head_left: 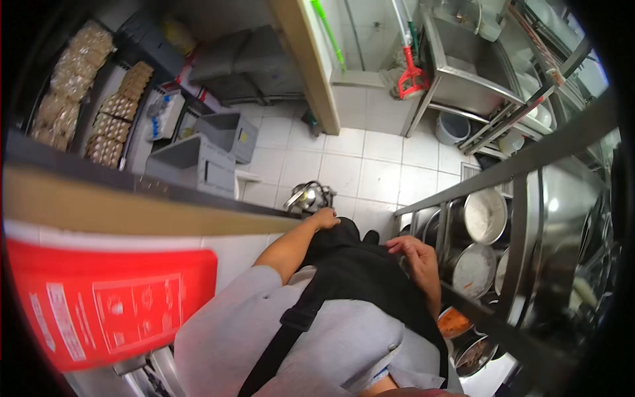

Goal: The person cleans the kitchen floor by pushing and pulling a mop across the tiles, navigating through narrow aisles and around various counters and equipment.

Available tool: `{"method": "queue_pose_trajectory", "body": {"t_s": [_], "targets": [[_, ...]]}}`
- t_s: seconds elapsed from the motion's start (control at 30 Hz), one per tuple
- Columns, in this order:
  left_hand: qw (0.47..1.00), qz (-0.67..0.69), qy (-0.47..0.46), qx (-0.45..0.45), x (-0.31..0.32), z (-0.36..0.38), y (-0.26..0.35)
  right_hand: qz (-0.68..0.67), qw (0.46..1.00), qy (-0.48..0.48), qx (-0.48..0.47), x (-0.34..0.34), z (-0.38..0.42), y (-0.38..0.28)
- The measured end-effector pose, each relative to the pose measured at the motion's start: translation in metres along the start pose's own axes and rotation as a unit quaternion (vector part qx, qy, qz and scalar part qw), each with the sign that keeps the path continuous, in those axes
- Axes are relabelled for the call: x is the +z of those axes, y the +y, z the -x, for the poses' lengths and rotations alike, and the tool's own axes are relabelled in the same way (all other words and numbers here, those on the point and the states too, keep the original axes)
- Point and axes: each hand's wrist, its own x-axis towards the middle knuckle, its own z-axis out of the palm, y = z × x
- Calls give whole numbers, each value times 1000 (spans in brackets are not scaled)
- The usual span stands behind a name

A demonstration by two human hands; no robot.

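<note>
Apron (357,278): we see it black, hanging down our front, strap crossing the grey shirt.
Metal pots (307,196): shiny, clustered on the tiled floor beside the wall.

Open white tiled floor (357,165) ahead allows passage; grey crates (198,155) and wall ledge (132,205) close off the left, a metal rack (522,198) of steel pots (486,215) the right, mop (411,76) and sink (463,59) beyond.
</note>
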Motion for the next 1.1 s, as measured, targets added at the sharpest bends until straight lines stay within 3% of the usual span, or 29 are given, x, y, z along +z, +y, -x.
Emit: {"method": "queue_pose_trajectory", "body": {"t_s": [0.07,0.13,0.2,0.3,0.37,0.4,0.43,0.47,0.5,0.53,0.57,0.6,0.67,0.7,0.73,0.77,0.8,0.83,0.87,0.9,0.93,0.97,1.0,1.03,1.1], "targets": [[999,-17,1,30,11,-4,8,-29,999,-13,-11,2,0,0],[994,-64,-85,29,-14,-40,36,-57,996,50,43,-23,-61,-16],[987,-88,-128,-42,-29,-69,64,-60,992,98,54,-39,-98,-15],[992,-80,-97,18,-79,-135,74,-65,984,141,90,-64,-155,-15],[997,-21,-71,36,-120,-179,77,-66,979,163,100,-96,-203,47],[996,-22,-42,70,-138,-206,74,-5,972,199,127,-112,-223,82],[996,-26,-24,83,-164,-221,82,234,936,195,178,-126,-240,97],[995,-22,-31,91,-190,-242,87,350,901,186,176,-140,-251,121],[994,-15,-42,98,-211,-261,94,368,892,172,195,-146,-260,119],[993,22,-25,112,-233,-276,107,260,923,192,209,-156,-269,127],[990,60,-7,124,-254,-290,119,59,945,253,201,-157,-277,129],[982,133,-11,133,-271,-313,130,-84,926,308,200,-159,-284,135],[964,224,21,139,-327,-340,181,-94,927,318,174,-186,-282,198],[956,255,45,140,-358,-350,208,-3,925,329,189,-202,-278,254],[935,295,93,175,-391,-364,233,123,893,389,190,-188,-277,240],[910,334,131,207,-421,-375,261,157,891,378,197,-193,-290,236],[886,304,239,256,-451,-383,289,186,884,371,213,-195,-291,241],[842,376,264,283,-475,-414,306,211,874,367,237,-187,-283,239],[844,315,313,301,-506,-444,317,158,874,358,289,-186,-285,239],[802,373,318,342,-540,-449,341,237,870,319,292,-191,-285,264],[809,440,277,275,-580,-392,381,311,860,276,297,-209,-291,309],[774,440,375,260,-602,-394,401,365,865,198,284,-224,-292,362],[795,368,407,259,-633,-411,404,335,853,177,359,-221,-304,333],[761,430,416,251,-653,-408,420,359,867,95,332,-219,-315,305],[735,473,394,284,-687,-417,441,468,832,-31,296,-234,-331,340]]}}
